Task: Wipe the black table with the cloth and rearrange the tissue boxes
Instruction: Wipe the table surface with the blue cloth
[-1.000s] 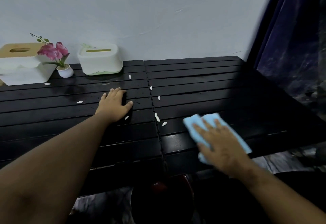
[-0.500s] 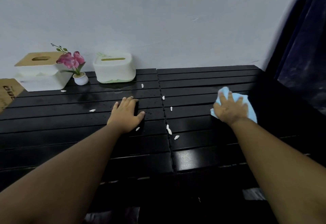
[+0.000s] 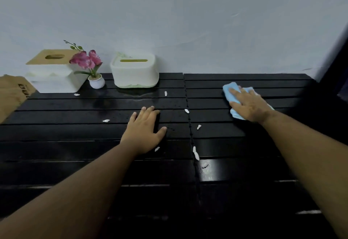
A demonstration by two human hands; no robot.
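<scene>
The right hand [image 3: 249, 105] lay flat, fingers straight, pressing a light blue cloth [image 3: 230, 93] onto the far right part of the black slatted table [image 3: 75, 163]. The left hand [image 3: 144, 132] rested spread at mid-table. Two white tissue boxes, a wooden-lidded one [image 3: 54, 75] and a rounded one [image 3: 134, 73], stood by the wall, flanking a small potted pink flower [image 3: 92, 69]. White scraps [image 3: 195, 154] dotted the slats.

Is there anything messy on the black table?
Yes. Small white scraps lie scattered over the middle of the black table, mostly along its centre seam and near the left hand. A damp-looking patch shines before the tissue box.
</scene>
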